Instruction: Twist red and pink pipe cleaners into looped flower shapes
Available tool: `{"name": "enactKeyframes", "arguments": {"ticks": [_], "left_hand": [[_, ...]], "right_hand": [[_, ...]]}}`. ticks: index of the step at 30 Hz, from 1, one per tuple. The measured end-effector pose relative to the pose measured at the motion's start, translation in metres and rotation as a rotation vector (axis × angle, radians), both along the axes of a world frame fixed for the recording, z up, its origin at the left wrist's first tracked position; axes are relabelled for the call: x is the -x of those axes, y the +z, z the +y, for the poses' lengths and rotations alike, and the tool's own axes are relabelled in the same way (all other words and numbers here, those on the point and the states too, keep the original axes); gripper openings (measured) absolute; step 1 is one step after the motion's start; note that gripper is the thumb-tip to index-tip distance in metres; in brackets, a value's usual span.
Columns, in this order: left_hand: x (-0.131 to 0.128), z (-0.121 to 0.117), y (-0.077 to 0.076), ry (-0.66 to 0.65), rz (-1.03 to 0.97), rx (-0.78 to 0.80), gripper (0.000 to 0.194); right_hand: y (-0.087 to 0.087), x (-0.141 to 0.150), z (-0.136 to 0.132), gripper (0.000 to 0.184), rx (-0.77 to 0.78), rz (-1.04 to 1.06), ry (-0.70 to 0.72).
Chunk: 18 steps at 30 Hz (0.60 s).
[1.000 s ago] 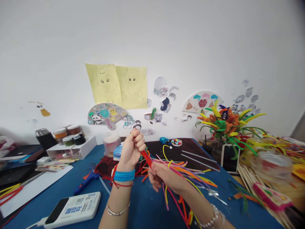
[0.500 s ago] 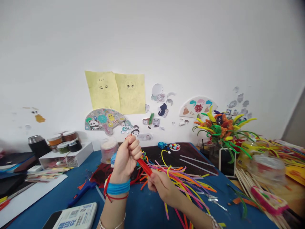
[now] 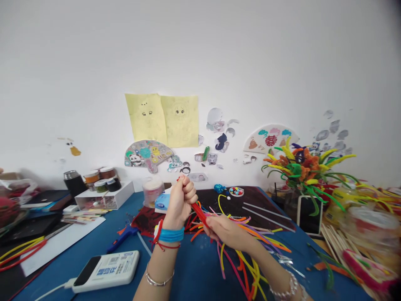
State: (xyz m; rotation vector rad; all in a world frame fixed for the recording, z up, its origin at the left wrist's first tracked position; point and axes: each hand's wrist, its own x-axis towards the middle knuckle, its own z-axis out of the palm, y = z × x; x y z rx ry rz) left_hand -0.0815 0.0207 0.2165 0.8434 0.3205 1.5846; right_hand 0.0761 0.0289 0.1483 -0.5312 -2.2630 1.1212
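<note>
My left hand (image 3: 181, 200) is closed in a raised fist around the upper end of a bundle of red pipe cleaners (image 3: 199, 212). The bundle slants down to the right, its bare stretch showing between my hands. Lower down, my right hand (image 3: 224, 230) pinches its other end, thumb on top. Both ends are mostly hidden by my fingers. Loose pipe cleaners (image 3: 250, 228) in yellow, orange, pink and purple spread over the table beneath and beyond my right hand.
A white power bank (image 3: 108, 271) and a blue glue gun (image 3: 122, 238) lie at the left on the blue table mat (image 3: 200, 271). Pipe-cleaner flowers (image 3: 302, 165), a phone (image 3: 309, 214) and wooden sticks (image 3: 335, 242) are at right. Glue sticks (image 3: 269, 216) lie on the dark sheet.
The view has turned a little to the left, so the scene sits farther right. Both hands keep hold of the red bundle, in nearly the same pose.
</note>
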Motion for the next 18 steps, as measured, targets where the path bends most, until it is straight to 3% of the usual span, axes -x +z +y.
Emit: {"name": "enactKeyframes", "arguments": {"ticks": [5,8,14,18], "left_hand": [[-0.005,0.006,-0.009,-0.098,0.096,0.011,0.029],[-0.013,0.01,-0.016,-0.142,0.135,0.034,0.026],[-0.013,0.017,-0.024,-0.037,0.077,0.049,0.023],[-0.014,0.019,-0.024,0.036,0.129,0.052,0.024]], "right_hand": [[0.009,-0.01,0.002,0.042,0.155,0.127,0.059],[0.011,-0.009,-0.003,0.03,0.129,0.075,0.043],[0.013,-0.006,-0.007,0.017,0.217,0.1,-0.109],[0.012,-0.005,-0.009,0.011,0.124,0.073,-0.178]]}}
